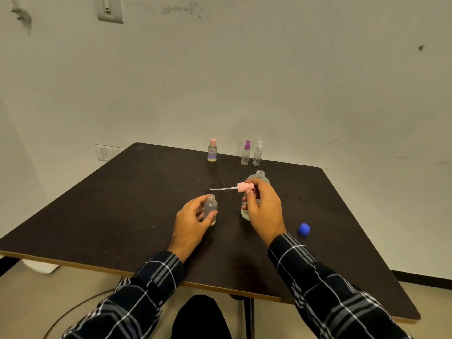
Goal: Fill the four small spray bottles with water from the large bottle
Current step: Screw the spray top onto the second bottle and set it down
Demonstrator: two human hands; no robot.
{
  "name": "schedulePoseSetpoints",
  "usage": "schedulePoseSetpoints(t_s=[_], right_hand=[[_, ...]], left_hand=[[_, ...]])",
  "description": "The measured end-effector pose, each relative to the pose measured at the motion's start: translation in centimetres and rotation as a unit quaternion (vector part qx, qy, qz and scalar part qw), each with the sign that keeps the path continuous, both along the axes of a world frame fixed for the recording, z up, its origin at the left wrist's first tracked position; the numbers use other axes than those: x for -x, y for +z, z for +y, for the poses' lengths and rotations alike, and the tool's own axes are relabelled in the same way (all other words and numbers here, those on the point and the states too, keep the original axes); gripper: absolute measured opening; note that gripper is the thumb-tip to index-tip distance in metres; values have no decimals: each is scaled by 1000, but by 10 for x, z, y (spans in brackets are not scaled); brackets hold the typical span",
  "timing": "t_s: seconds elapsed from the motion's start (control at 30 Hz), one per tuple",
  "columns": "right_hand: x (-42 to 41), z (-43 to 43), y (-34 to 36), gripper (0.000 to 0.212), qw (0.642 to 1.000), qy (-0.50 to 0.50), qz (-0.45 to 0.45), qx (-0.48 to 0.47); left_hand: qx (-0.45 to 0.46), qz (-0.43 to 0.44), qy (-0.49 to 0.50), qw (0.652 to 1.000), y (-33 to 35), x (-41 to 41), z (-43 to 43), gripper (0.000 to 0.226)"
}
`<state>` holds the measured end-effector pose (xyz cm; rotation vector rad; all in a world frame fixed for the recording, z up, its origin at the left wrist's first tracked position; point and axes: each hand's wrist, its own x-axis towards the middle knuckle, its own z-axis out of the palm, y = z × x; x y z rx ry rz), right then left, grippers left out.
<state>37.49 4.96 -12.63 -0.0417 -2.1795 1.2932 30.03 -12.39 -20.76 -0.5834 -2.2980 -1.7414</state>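
Our left hand grips the spray bottle upright while our right hand pinches its pump, tube best kept off the table.

Three spray bottles stand far back — large bottle nearer, open bottle left, cap right.

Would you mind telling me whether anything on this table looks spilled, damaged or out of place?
Nothing looks spilled or broken. The only loose parts are the blue cap lying on the table near the open large bottle, and the pink spray head pinched in the right hand, off the small bottle the left hand holds.
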Motion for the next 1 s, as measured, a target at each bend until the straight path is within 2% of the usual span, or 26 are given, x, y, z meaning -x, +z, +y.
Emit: schedulePoseSetpoints(t_s=[0.13,0.7,1.0], right_hand=[[3,6,1,19,998,-24,12,-60],[15,1,12,10,994,-16,17,-103],[30,-12,17,13,980,31,-59,-186]], left_hand=[[-7,0,-4,1000,0,0,-1,48],[10,6,4,1000,2,-1,-1,50],[8,0,-8,1000,5,-4,-1,50]])
